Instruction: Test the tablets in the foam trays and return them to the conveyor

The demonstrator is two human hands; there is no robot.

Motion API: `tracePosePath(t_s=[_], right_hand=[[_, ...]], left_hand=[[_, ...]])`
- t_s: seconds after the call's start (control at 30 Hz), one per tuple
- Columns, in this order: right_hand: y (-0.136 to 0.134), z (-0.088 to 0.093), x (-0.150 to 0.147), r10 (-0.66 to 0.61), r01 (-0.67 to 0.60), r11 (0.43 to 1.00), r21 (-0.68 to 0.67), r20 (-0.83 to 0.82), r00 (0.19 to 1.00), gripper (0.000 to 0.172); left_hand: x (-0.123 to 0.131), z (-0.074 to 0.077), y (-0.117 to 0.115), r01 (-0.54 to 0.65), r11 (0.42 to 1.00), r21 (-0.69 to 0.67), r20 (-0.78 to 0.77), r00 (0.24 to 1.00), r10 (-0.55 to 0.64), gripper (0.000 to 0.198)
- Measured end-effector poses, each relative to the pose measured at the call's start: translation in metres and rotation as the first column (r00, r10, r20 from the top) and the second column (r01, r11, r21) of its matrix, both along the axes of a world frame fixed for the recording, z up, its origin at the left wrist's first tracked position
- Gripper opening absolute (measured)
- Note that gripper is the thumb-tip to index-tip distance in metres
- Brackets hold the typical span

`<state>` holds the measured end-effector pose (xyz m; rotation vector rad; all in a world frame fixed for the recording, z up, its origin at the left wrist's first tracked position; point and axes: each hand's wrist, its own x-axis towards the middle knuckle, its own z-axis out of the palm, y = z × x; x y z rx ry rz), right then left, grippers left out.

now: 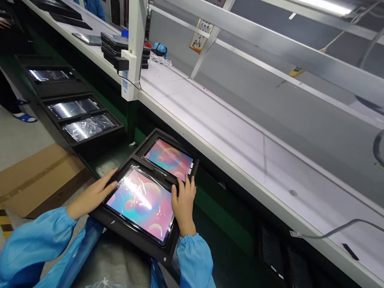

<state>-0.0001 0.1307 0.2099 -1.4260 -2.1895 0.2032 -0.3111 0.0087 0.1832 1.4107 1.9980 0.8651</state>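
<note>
A black tray (136,234) rests in front of me, below the bench edge, with two compartments. The near compartment holds a tablet (140,204) in clear wrap showing a pink and blue picture. A second tablet (170,159) of the same kind lies in the far compartment. My left hand (93,196) lies along the tray's left edge, fingers stretched toward the near tablet's corner. My right hand (182,202) rests on the near tablet's right edge, fingers flat and reaching onto the tray divider. Both arms wear blue sleeves.
More black trays (87,134) with wrapped dark tablets run along the left. A long white bench (240,136) crosses the view, with a stack of dark devices (115,44), a white post (133,48) and a grey cable (330,231). Cardboard (39,178) lies on the floor.
</note>
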Motion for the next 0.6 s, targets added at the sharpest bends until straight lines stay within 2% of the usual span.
tracePosePath(t_s=[0.1,0.17,0.27,0.43,0.6], right_hand=[[0.013,0.014,-0.035,0.120,-0.122,0.991,-0.045,-0.061,0.991,0.037],[0.030,0.019,-0.059,0.179,-0.184,0.982,-0.040,-0.110,0.978,0.036],[0.056,0.016,-0.083,0.189,-0.192,0.981,-0.007,-0.155,0.970,0.036],[0.071,0.002,-0.082,0.161,-0.151,0.986,0.067,-0.192,0.968,0.032],[0.070,0.002,-0.070,0.133,-0.120,0.990,0.071,-0.226,0.965,0.034]], left_hand=[[0.005,-0.004,-0.019,0.015,0.997,-0.074,0.056,0.998,-0.011,0.082],[0.005,-0.004,-0.020,0.053,0.996,-0.071,0.051,0.997,-0.050,0.086],[0.002,-0.004,-0.017,0.110,0.991,-0.081,0.025,0.994,-0.108,0.085],[0.000,-0.010,-0.017,0.137,0.987,-0.084,-0.002,0.990,-0.138,0.086],[0.001,-0.017,-0.017,0.182,0.983,-0.033,-0.073,0.980,-0.184,0.097]])
